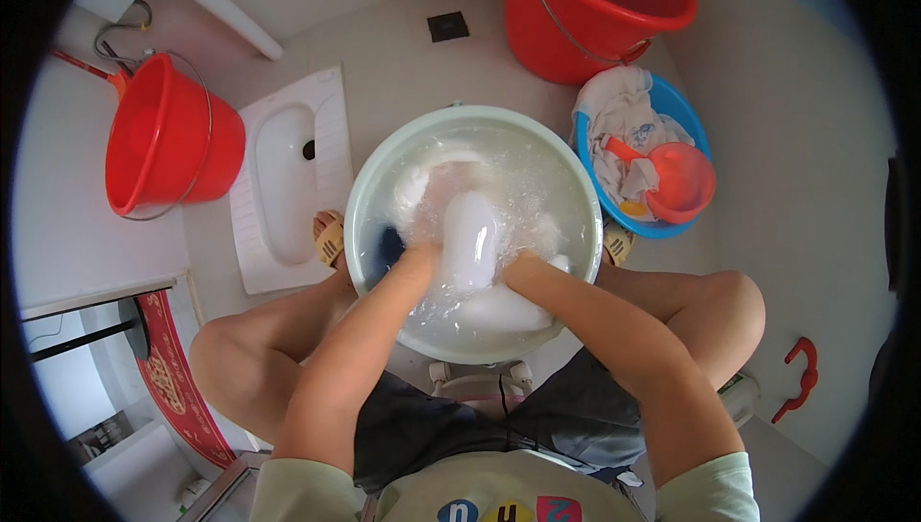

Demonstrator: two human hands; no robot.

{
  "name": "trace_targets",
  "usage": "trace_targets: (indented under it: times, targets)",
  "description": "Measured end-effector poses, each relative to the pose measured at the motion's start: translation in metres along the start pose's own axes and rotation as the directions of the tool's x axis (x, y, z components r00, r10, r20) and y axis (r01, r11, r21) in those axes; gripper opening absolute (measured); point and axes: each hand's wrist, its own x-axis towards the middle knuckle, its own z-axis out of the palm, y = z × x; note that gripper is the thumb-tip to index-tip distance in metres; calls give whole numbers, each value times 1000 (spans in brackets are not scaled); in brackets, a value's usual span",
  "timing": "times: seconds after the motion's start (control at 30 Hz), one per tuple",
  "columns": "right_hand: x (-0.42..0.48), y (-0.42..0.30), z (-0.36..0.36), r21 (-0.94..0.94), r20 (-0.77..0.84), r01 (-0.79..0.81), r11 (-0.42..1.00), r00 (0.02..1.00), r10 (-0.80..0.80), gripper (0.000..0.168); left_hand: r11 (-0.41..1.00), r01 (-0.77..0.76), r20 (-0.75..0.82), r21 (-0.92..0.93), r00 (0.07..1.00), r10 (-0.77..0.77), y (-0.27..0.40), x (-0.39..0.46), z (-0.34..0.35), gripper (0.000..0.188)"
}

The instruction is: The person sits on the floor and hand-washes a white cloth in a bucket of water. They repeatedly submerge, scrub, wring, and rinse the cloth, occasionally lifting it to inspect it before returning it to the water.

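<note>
Both arms reach down into a pale green bucket [593, 227] full of cloudy, churning water. White cloth [471, 234] bulges above the surface between my wrists, swollen and shiny with wet. Under the water, my left hand [447, 191] shows as a blurred shape beside that bulge. My right hand [519, 266] has sunk in on the other side of it, and its fingers are hidden. More white cloth [504, 308] floats at the near side. A dark blue piece, probably fabric [390, 247], lies underwater near my left wrist. What either hand grips cannot be made out.
A blue basin [680, 101] at the right holds light cloth [619, 112] and a red plastic dipper [683, 180]. Behind it stands a large red bucket [568, 40]. Left are a squat toilet [284, 184] and another red bucket [173, 140]. A floor drain [447, 27] lies beyond.
</note>
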Motion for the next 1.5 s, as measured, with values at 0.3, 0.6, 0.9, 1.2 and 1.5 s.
trace_targets:
  times: [0.3,0.6,0.9,1.2,1.5]
  targets:
    - [-12,31,5,99,-121,-106,989,986,118,32,647,434,307,-627,901,-306,22,-21,-66,38]
    - [-95,55,-126,-54,-340,-186,981,927,157,21,911,277,62,-305,961,-271,-78,-47,-198,26]
    - [-206,98,-301,561,-592,128,818,753,288,13,648,8,-214,-761,941,-263,-92,-48,-381,13]
    - [-330,46,-450,491,-825,639,593,560,79,32,748,-305,-615,-589,770,-170,-110,-81,-608,24]
    - [-155,-1,-296,271,-752,814,515,512,-414,80,205,-170,-203,-964,967,-156,17,-11,-394,6]
